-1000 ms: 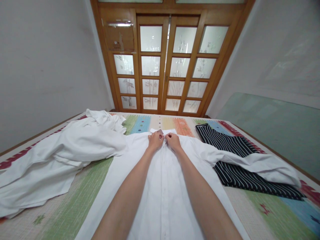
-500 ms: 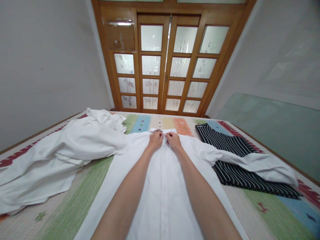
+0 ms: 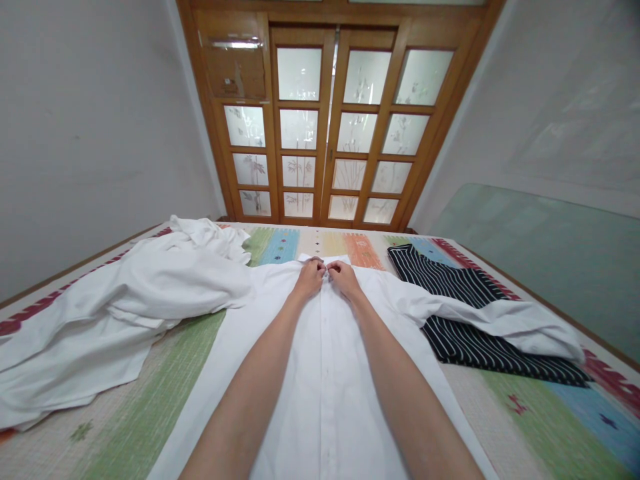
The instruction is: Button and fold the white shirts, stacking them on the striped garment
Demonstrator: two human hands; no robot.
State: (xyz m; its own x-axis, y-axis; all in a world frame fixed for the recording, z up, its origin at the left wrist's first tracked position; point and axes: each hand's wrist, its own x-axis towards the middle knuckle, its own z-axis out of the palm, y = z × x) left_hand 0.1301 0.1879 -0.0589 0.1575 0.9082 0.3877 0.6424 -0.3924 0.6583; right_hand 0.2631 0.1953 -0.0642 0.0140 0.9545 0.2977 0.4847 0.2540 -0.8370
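Observation:
A white button-up shirt (image 3: 327, 387) lies spread face up, its collar at the far end and its button front running down the middle. Just below the collar, my left hand (image 3: 312, 275) pinches the left side of the front. Close beside it, my right hand (image 3: 343, 277) pinches the shirt from the other side, fingertips nearly meeting. Any button between the fingers is too small to make out. One shirt sleeve (image 3: 505, 320) stretches out to the right across a folded black-and-white striped cloth (image 3: 450, 277).
Crumpled white clothing (image 3: 165, 287) lies to the left, touching the shirt's left sleeve area. A multicoloured striped bed cover (image 3: 165, 380) is underneath everything. Walls flank both sides, a pale green board (image 3: 540, 247) leans at right, and wooden glazed doors (image 3: 324, 127) stand beyond.
The view has shifted slightly. Both hands stay at the shirt's collar end, with only small finger movements.

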